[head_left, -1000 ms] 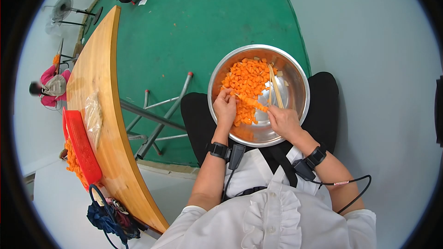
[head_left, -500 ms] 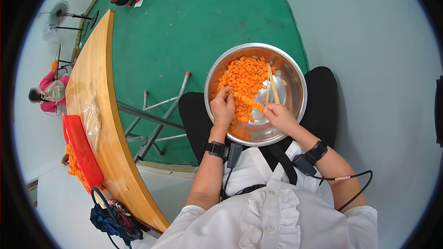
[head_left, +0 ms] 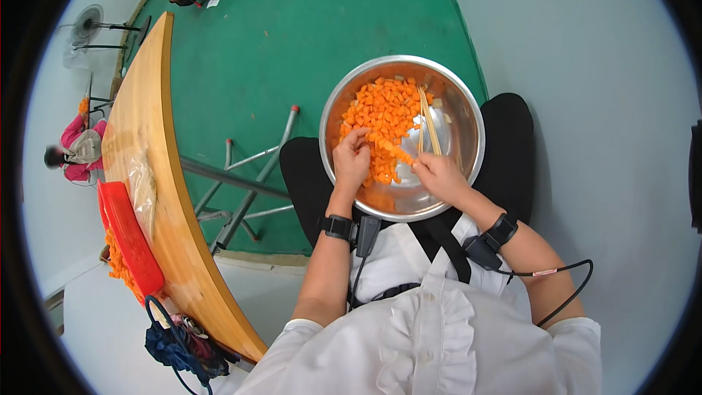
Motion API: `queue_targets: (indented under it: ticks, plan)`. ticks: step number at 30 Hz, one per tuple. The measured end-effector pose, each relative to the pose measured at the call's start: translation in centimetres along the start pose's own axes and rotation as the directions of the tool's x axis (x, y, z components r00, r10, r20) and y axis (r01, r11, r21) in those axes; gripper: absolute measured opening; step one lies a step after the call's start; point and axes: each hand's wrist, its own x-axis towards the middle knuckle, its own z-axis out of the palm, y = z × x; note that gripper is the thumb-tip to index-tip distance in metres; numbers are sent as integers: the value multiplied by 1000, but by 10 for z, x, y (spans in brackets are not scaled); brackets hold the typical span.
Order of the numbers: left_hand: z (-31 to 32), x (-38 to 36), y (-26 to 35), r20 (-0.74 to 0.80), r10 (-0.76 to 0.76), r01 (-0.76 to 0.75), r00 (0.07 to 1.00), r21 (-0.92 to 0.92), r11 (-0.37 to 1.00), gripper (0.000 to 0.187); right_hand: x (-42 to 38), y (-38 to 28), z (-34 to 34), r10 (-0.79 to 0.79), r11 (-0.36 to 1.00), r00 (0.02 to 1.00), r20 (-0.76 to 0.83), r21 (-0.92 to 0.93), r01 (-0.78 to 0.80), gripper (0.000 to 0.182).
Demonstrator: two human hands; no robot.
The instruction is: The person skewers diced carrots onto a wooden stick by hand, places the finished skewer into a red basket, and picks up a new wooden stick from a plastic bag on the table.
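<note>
On my lap rests a steel bowl (head_left: 462, 118) holding a heap of diced carrot (head_left: 380, 102). My right hand (head_left: 441, 177) pinches the near end of a skewer of carrot pieces (head_left: 393, 150), held slanting over the heap. At its far end is my left hand (head_left: 352, 162), fingers curled and thumb against them at the carrot; the small piece between the fingertips is mostly hidden. Several bare wooden skewers (head_left: 428, 126) lean inside the bowl, just beyond my right hand.
To the left stands a wooden table (head_left: 157, 124) with metal legs (head_left: 252, 194). A plastic bag of skewers (head_left: 142, 190), a red basket (head_left: 131, 238) and more carrot pieces (head_left: 121, 267) are there. A dark blue bag (head_left: 172, 347) is nearby. Another person (head_left: 80, 146) sits beyond the table.
The view has shifted slightly, so the bowl appears a little higher. My left fingertips have moved slightly away from the skewer's far end; my right hand still grips the skewer.
</note>
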Motion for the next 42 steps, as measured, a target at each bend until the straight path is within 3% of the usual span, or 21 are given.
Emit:
queue_targets:
  ticks: [1, 2, 5, 6, 8, 9, 10, 12, 13, 15, 18, 21, 24, 30, 33, 39, 42]
  plan:
    - [0, 0, -2, 2, 8, -8, 1000, -9, 1000, 32, -1, -3, -2, 114, 987, 990, 81, 103, -122, 20]
    - [-1, 1, -3, 25, 5, -2, 1000, -103, 995, 34, 0, -4, -4, 124, 983, 989, 83, 122, -134, 21]
    - [-4, -1, 10, 26, -28, 28, 999, -32, 999, 37, -2, -5, -5, 156, 974, 987, 42, 161, -161, 23]
    - [0, -1, 11, -29, 84, -86, 996, -113, 990, 39, 0, -6, -5, 154, 975, 988, -13, 163, -150, 23]
    - [2, 3, 17, -211, 42, -95, 977, -251, 963, 38, 5, -4, -7, 144, 964, 978, -152, 244, -104, 24]
    - [4, 3, 18, -297, 6, -105, 955, -319, 942, 37, 6, -1, -9, 203, 931, 969, -144, 335, -146, 23]
    - [2, 3, 13, -261, 34, -100, 965, -244, 965, 31, 7, 1, -13, 261, 888, 957, -128, 421, -186, 23]
    - [-1, 2, 11, -80, 154, -135, 985, 204, 970, 27, 8, 1, -17, 319, 819, 942, -105, 530, -219, 21]
    - [-2, 0, 12, 29, 182, -177, 983, 417, 892, 25, 8, 3, -15, 290, 859, 948, -132, 473, -197, 21]
    - [4, -6, 18, 119, 145, -186, 982, 524, 831, 24, 9, 9, -10, 230, 924, 956, -180, 350, -156, 22]
    - [12, -11, 26, 168, 112, -198, 979, 700, 686, 26, 7, 9, -9, 185, 935, 964, -191, 337, -112, 22]
    - [15, -12, 23, 161, 186, -244, 969, 728, 641, 21, 7, 5, -10, 208, 930, 965, -162, 337, -143, 23]
    - [14, -9, 17, 149, 128, -196, 981, 713, 673, 16, 8, 7, -9, 197, 939, 967, -159, 315, -140, 23]
    - [15, -8, 17, 107, 152, -185, 983, 643, 743, 14, 7, 3, -11, 169, 962, 974, -151, 240, -130, 23]
    - [19, -8, 19, 158, 242, -285, 957, 662, 694, 17, 8, 2, -10, 153, 971, 976, -153, 209, -119, 23]
    - [24, -5, 13, 201, 218, -296, 955, 703, 647, 18, 6, -4, -13, 145, 978, 979, -144, 172, -120, 23]
    - [15, -1, 2, 2, 189, -148, 982, 629, 763, 16, 6, -2, -14, 107, 976, 981, -163, 207, -72, 23]
